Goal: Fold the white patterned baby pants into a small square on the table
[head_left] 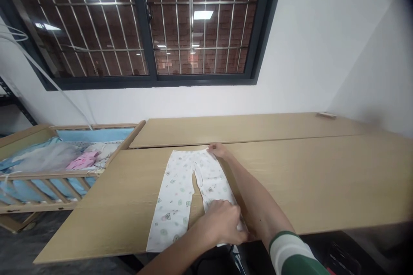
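A pair of small white baby pants (pixel 174 193) with a pale green and grey print lies flat, waistband away from me and legs spread toward me. My right hand (pixel 218 150) is closed at the far right corner of the waistband, pinching the cloth. My left hand (pixel 227 222) is curled over the lower part of the right leg, gripping its outer edge near the hem; the fingertips are partly hidden. Both of my arms reach in from the bottom, the left crossing in front of that leg. The left leg lies flat, untouched, near the table's front edge.
The pants lie on a wooden table (pixel 290 172) with a seam along its back part. At left stands a wooden crib (pixel 64 176) with blue lining, holding bedding and a pink cloth (pixel 83 160). A small white object (pixel 326 115) rests at the back right. A barred window (pixel 151 43) is ahead.
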The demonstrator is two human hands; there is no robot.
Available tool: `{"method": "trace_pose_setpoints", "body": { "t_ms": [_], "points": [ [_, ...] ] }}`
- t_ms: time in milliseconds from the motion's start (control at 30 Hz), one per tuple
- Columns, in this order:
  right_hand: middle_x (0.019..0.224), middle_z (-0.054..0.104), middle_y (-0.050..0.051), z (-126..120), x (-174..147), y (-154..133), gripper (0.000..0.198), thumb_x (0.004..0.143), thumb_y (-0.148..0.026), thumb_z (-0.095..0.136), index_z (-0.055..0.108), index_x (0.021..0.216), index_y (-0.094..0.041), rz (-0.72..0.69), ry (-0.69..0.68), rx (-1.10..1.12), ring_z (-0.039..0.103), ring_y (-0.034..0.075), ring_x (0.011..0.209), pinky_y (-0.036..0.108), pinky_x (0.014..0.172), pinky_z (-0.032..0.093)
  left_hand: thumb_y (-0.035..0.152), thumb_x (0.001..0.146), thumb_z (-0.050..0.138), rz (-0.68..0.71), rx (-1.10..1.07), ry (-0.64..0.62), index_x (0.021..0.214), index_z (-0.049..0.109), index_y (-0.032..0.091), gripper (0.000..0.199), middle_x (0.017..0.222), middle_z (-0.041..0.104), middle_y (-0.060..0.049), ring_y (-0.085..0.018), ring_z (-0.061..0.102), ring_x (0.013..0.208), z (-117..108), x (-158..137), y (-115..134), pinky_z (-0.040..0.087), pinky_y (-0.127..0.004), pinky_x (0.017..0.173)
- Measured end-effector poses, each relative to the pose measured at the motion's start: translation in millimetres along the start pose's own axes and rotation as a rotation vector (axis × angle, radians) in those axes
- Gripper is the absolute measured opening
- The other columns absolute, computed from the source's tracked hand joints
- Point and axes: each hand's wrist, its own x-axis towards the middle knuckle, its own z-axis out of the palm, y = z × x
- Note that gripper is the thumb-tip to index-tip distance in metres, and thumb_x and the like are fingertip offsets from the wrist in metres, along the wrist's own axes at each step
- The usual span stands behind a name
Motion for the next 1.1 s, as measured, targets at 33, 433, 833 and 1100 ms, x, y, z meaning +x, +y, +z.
{"method": "trace_pose_setpoints", "body": {
  "t_ms": [33,433,833,1100],
  "points": [
    [0.078,0.07,0.005,2,0,1,0.014,0.075,-0.024,0.074,0.07,0.083,-0.014,-0.001,0.011,-0.004,0.062,0.014,0.071,0.02,0.065,0.047,0.058,0.077,0.059,0.016,0.012,-0.007,0.087,0.07,0.019,0.042,0.081,0.071,-0.011,-0.029,0.069,0.076,1,-1,2,0.05,-0.036,0.068],
    [0.07,0.065,-0.002,17,-3,4,0.01,0.077,-0.017,0.064,0.067,0.087,-0.016,-0.01,0.127,-0.016,0.058,0.011,0.063,0.02,0.062,0.045,0.038,0.081,0.055,0.127,0.038,0.061,0.093,0.068,0.017,0.027,0.091,0.072,-0.014,-0.031,0.07,0.081,18,-10,5,0.052,-0.037,0.067],
    [0.073,0.065,0.003,19,-1,-49,0.027,0.076,-0.022,0.074,0.058,0.096,-0.015,0.095,0.207,0.202,0.062,0.013,0.059,0.021,0.051,0.048,0.046,0.093,0.053,-0.134,-1.175,0.582,0.081,0.047,0.021,0.028,0.077,0.064,-0.003,-0.019,0.068,0.072,38,-87,-40,0.052,-0.027,0.068],
    [0.082,0.067,0.006,96,14,-109,0.031,0.073,-0.022,0.071,0.06,0.101,-0.015,0.097,0.177,0.105,0.063,0.015,0.069,0.021,0.056,0.046,0.061,0.086,0.062,-0.448,-1.141,0.895,0.079,0.06,0.019,0.043,0.071,0.07,-0.004,-0.018,0.065,0.064,58,-164,-77,0.052,-0.027,0.064]
  ]
}}
